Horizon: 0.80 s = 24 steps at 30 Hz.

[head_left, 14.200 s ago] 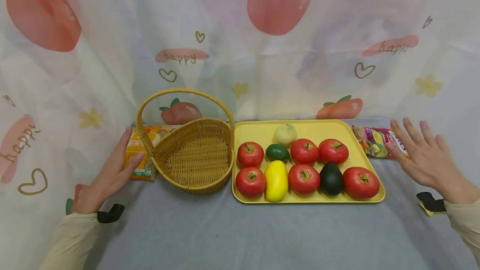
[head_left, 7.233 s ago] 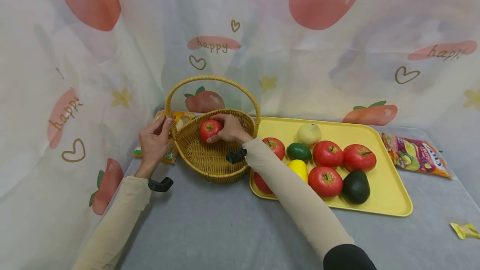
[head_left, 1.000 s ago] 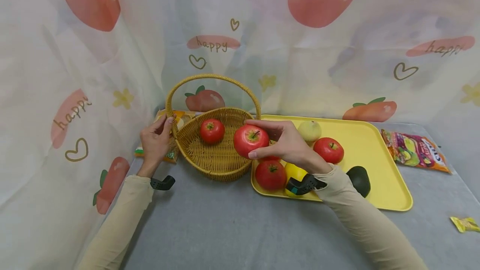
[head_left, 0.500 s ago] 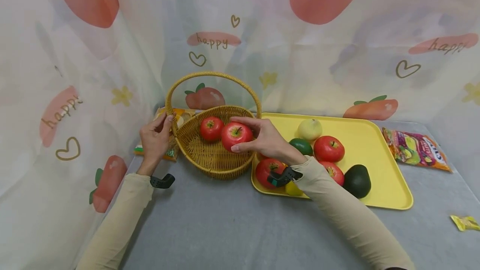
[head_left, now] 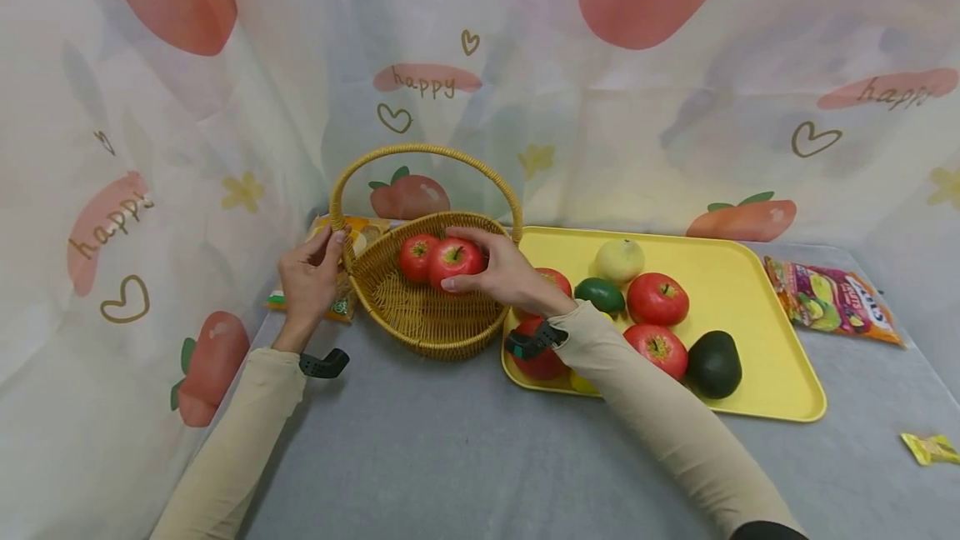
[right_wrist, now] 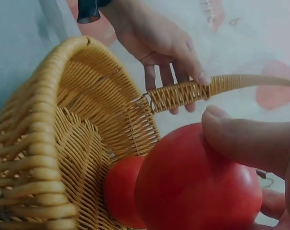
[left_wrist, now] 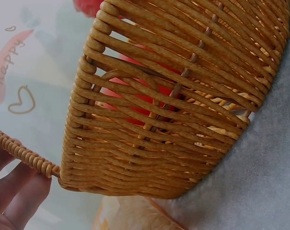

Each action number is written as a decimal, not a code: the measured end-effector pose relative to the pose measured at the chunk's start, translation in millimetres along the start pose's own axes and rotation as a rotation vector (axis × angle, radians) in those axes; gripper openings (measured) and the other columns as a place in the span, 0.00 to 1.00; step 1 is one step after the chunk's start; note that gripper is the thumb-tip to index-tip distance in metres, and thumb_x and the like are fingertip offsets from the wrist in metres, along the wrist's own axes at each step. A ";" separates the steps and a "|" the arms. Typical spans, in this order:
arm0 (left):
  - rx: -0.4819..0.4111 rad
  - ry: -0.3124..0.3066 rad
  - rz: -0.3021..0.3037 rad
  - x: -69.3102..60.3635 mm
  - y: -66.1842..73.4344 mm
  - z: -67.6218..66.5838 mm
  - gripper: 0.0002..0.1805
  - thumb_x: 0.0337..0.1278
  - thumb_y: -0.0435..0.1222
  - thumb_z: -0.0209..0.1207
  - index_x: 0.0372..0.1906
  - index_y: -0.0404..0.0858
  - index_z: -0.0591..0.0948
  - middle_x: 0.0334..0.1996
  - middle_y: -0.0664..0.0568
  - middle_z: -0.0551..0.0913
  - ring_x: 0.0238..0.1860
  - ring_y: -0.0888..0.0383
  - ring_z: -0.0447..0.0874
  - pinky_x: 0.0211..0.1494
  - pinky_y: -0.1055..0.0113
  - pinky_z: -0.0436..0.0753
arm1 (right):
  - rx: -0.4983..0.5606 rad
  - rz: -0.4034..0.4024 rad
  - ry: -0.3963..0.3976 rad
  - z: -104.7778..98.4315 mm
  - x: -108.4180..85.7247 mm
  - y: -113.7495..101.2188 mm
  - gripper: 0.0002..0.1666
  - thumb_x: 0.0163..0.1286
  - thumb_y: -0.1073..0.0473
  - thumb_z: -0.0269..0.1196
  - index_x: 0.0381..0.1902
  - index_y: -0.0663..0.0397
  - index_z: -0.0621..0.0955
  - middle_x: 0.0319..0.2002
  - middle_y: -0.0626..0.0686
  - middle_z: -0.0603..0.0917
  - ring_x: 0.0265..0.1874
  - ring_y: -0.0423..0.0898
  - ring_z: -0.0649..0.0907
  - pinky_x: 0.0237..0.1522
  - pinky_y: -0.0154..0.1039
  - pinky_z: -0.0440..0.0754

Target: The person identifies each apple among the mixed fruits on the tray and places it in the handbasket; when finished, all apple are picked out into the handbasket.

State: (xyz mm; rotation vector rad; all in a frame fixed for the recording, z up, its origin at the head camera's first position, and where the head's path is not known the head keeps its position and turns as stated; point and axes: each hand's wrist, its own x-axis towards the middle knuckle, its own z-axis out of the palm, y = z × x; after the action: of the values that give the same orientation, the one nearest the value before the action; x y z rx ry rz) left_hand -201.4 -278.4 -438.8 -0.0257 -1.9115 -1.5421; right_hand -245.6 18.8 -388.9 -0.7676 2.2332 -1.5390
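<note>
OK, I've got the held apple [head_left: 456,263] at the basket's opening, its fruit-end up w/ the stem showing; R grip [head_left: 502,275] has it btwn thumb & fingers, coming in from the R side. Just beside it, to its L, the second apple [head_left: 415,255] sits inside the basket [head_left: 450,322]; they overlap in my head & R wrist cams, so can't tell if they touch. Basket's upright near the surface's back L corner. L grip [head_left: 310,280] is closed round the handle [head_left: 427,147], pinching it low at its L end. An orange packet [head_left: 367,230] lies partly hidden behind the basket, close to the back L corner.

R of the basket, along the surface's back edge, I see the yellow tray [head_left: 761,315]. On it: a pale round veg [head_left: 619,261] near the tray's back edge, a small green fruit [head_left: 600,296], a dark avocado [head_left: 714,365] near the front edge, and four more apples [head_left: 657,299], two partly covered by the R arm. A yellow fruit [head_left: 583,382] is mostly hidden under the R sleeve [head_left: 667,419].

Further out, a snack bag [head_left: 836,300] lies toward the back R corner of the grey surface [head_left: 465,457], w/ a small yellow wrapper [head_left: 930,447] nearer the R edge. Printed cloth [head_left: 615,157] hangs behind.
</note>
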 end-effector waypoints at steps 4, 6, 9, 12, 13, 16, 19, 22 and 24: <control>0.002 -0.001 -0.003 -0.1 -0.1 -0.3 0.20 0.76 0.37 0.64 0.66 0.33 0.82 0.54 0.38 0.90 0.47 0.69 0.91 0.45 0.72 0.88 | -0.032 0.018 0.031 2.0 7.7 0.4 0.49 0.64 0.58 0.79 0.79 0.54 0.71 0.72 0.55 0.75 0.66 0.54 0.78 0.70 0.53 0.80; 0.002 -0.005 -0.002 -0.2 -0.2 -0.5 0.20 0.76 0.37 0.64 0.66 0.34 0.82 0.54 0.38 0.90 0.47 0.69 0.91 0.44 0.71 0.88 | -0.040 0.036 0.044 2.7 10.7 0.5 0.49 0.64 0.58 0.79 0.79 0.55 0.70 0.72 0.56 0.75 0.66 0.55 0.78 0.70 0.54 0.79; 0.000 -0.011 0.001 -0.6 0.0 -1.1 0.20 0.76 0.37 0.63 0.66 0.34 0.82 0.55 0.37 0.89 0.47 0.71 0.91 0.43 0.71 0.88 | -0.044 0.071 0.054 3.7 15.2 0.7 0.50 0.65 0.58 0.78 0.80 0.56 0.68 0.72 0.57 0.75 0.66 0.56 0.78 0.70 0.54 0.80; 0.000 -0.013 0.002 -0.7 0.9 -1.0 0.20 0.76 0.36 0.63 0.66 0.33 0.82 0.54 0.36 0.89 0.46 0.72 0.90 0.43 0.73 0.88 | -0.035 0.099 0.067 4.9 19.8 0.5 0.50 0.67 0.59 0.77 0.81 0.56 0.67 0.72 0.58 0.74 0.66 0.56 0.78 0.69 0.54 0.80; 0.002 -0.013 0.003 -0.7 1.2 -0.9 0.20 0.76 0.36 0.63 0.66 0.33 0.82 0.54 0.36 0.89 0.46 0.73 0.90 0.43 0.73 0.88 | -0.036 0.106 0.073 5.2 21.5 0.6 0.49 0.67 0.59 0.76 0.81 0.56 0.66 0.72 0.58 0.74 0.66 0.56 0.78 0.69 0.53 0.80; 0.010 -0.012 0.008 -0.4 1.3 -0.5 0.20 0.76 0.36 0.63 0.66 0.33 0.82 0.54 0.37 0.89 0.46 0.73 0.89 0.44 0.74 0.88 | -0.051 0.129 0.090 6.0 25.6 0.8 0.49 0.68 0.60 0.75 0.81 0.57 0.66 0.72 0.59 0.74 0.65 0.57 0.79 0.68 0.52 0.81; 0.017 -0.013 0.009 -0.7 1.9 -0.5 0.20 0.76 0.37 0.63 0.66 0.34 0.82 0.54 0.37 0.89 0.46 0.74 0.89 0.44 0.75 0.87 | -0.086 0.155 0.102 6.7 28.1 -0.3 0.48 0.69 0.58 0.75 0.81 0.58 0.66 0.71 0.59 0.75 0.64 0.56 0.80 0.66 0.51 0.82; 0.017 -0.013 0.006 -1.7 3.8 -0.9 0.20 0.76 0.37 0.63 0.66 0.34 0.82 0.55 0.37 0.89 0.46 0.74 0.89 0.44 0.76 0.87 | -0.129 0.167 0.111 7.0 29.5 -2.0 0.47 0.69 0.57 0.74 0.80 0.60 0.67 0.69 0.60 0.76 0.63 0.57 0.80 0.65 0.51 0.83; 0.014 -0.007 0.003 -2.6 5.1 -1.5 0.20 0.76 0.37 0.63 0.66 0.33 0.82 0.54 0.36 0.89 0.46 0.73 0.89 0.44 0.77 0.87 | -0.157 0.166 0.114 7.2 30.7 -2.7 0.47 0.69 0.57 0.74 0.80 0.62 0.67 0.69 0.61 0.76 0.63 0.57 0.80 0.65 0.51 0.83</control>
State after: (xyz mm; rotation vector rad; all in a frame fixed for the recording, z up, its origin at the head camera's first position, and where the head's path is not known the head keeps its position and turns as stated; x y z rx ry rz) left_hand -196.6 -277.2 -435.6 -0.0279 -1.9273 -1.5281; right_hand -265.7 -5.6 -387.9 -0.5312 2.4557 -1.3742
